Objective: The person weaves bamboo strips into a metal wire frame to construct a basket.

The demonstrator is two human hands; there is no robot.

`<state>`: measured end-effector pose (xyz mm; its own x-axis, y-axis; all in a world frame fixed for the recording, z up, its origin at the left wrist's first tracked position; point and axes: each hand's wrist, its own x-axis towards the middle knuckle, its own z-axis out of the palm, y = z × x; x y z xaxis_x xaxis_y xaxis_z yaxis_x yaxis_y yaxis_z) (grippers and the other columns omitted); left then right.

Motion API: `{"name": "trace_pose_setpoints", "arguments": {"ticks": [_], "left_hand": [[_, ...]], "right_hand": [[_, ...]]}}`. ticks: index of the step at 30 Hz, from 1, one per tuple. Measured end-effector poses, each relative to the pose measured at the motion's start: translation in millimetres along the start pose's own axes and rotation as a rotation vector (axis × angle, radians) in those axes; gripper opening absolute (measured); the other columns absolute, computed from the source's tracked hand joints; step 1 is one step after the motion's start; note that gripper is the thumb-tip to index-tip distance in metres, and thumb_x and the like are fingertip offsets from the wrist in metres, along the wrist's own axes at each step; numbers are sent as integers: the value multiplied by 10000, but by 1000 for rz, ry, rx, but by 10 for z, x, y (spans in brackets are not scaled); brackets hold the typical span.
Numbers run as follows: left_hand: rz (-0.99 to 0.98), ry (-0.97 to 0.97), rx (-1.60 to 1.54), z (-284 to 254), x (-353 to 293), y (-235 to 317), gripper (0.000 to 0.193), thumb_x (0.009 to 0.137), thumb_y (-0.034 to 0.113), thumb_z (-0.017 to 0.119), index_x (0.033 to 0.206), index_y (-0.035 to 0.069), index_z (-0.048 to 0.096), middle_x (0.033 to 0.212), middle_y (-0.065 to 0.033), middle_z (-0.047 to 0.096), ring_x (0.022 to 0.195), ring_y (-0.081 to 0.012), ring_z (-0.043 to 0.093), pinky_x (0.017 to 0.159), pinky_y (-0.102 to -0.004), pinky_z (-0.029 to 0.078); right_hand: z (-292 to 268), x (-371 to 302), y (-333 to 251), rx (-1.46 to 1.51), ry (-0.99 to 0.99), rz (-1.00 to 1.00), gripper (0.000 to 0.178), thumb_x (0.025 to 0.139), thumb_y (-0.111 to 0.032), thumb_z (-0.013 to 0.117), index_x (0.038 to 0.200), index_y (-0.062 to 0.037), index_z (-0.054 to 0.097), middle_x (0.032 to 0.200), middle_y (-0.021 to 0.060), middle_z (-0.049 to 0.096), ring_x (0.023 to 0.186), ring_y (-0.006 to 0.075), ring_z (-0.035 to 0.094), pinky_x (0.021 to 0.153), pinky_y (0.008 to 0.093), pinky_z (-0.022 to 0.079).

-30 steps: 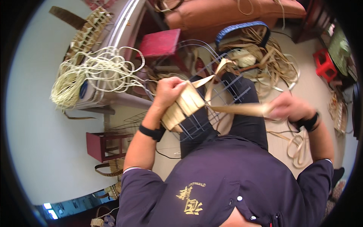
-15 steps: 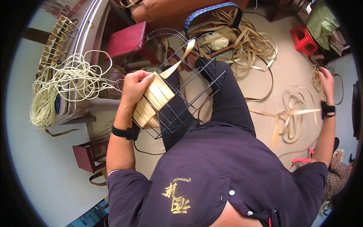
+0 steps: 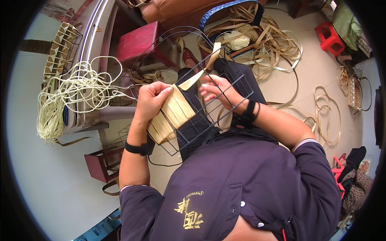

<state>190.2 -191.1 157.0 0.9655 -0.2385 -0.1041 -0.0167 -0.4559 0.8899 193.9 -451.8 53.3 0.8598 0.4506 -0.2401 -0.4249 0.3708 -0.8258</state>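
A black wire basket frame (image 3: pixel 243 76) rests across my thighs, tilted. Flat tan strips lie side by side over its left part as a woven panel (image 3: pixel 173 113). My left hand (image 3: pixel 152 100) pinches the panel's upper left edge between thumb and fingers. From there a loose tan strip (image 3: pixel 192 81) runs up and right to a folded-over piece at the frame's far side. My right hand (image 3: pixel 216 91) is over the wires, close to that strip, fingers slightly apart and a bit blurred; nothing shows in them.
Left, pale cord (image 3: pixel 86 86) hangs tangled off a table edge. A red stool (image 3: pixel 137 40) stands beyond the frame. Piled tan strips (image 3: pixel 277 44) and a blue-wrapped handle (image 3: pixel 229 8) lie ahead. Looped strips (image 3: pixel 321 116) and a red plastic stool (image 3: pixel 330 39) are to the right.
My right hand has come in from far right, where it was stretched out beside a tan strip, to the wire frame. My left hand keeps its pinch on the panel's edge.
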Motion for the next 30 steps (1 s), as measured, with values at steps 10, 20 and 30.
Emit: {"name": "trace_pose_setpoints", "arguments": {"ticks": [10,20,30], "left_hand": [[-81,5,-66,2,-169,69,123,953,67,686,959,-51,720,768,23,684,684,-13,561,604,-196,449],[-75,-15,-84,-5,-125,38,134,960,81,679,967,-45,722,738,36,668,656,-3,536,582,-190,425],[-82,-23,-121,36,-112,75,130,972,78,665,968,-44,709,778,20,685,688,-7,564,609,-193,454]], "right_hand": [[205,236,-134,-967,-4,-1123,423,755,23,750,1162,-68,673,1220,135,666,1207,327,626,991,426,538],[250,54,46,-1039,-38,-902,450,751,-122,818,1179,-92,685,1060,77,720,990,276,680,830,382,540],[328,257,224,-1109,40,-980,148,801,-56,710,941,-77,669,888,47,673,896,286,634,851,395,493]]}}
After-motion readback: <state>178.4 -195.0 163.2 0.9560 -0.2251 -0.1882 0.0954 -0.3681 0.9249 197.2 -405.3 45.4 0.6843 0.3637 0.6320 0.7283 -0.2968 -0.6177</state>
